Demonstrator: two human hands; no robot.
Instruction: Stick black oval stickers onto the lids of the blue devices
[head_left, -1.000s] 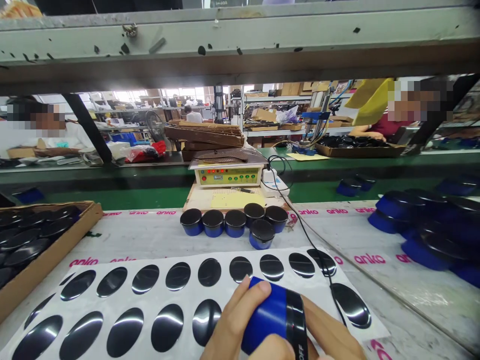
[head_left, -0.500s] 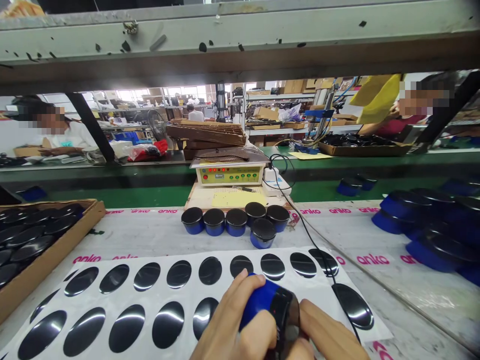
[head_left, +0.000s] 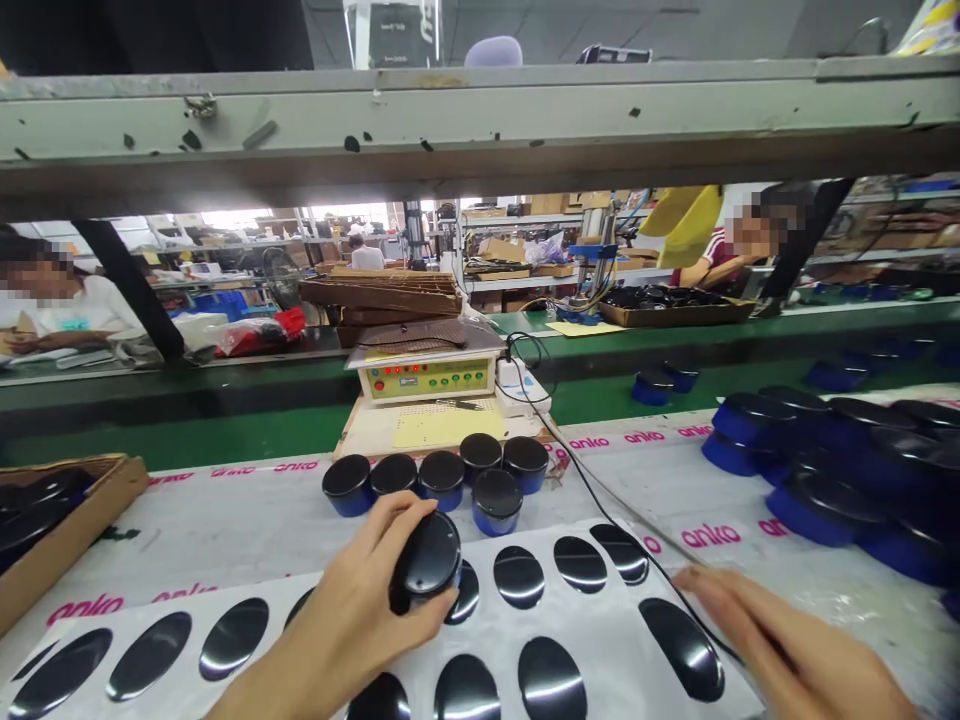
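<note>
My left hand (head_left: 375, 590) grips a round blue piece with a glossy black top (head_left: 435, 560), fingers and thumb wrapped around its sides, with the top turned towards me. Below it lies a white sheet (head_left: 615, 620) bearing rows of shiny black oval discs (head_left: 551, 680). To the right, my right hand (head_left: 795, 635) is apart from the piece, its fingers stretched out to the left beside a black cable (head_left: 705, 622). Nothing shows in those fingers. Just beyond the left hand stand several similar round blue pieces with black tops (head_left: 497, 500).
More blue pieces (head_left: 825, 480) are piled at the right. A cardboard box (head_left: 112, 500) holds black-topped pieces at the left. Behind the sheet sits a control box (head_left: 427, 380) with lit red indicators. A shelf beam (head_left: 480, 135) spans overhead; co-workers sit beyond the green belt (head_left: 247, 410).
The right hand has let go of the piece and moved right. The left hand has carried the piece left and turned its black top into view. The camera view has shifted right and tilted up.
</note>
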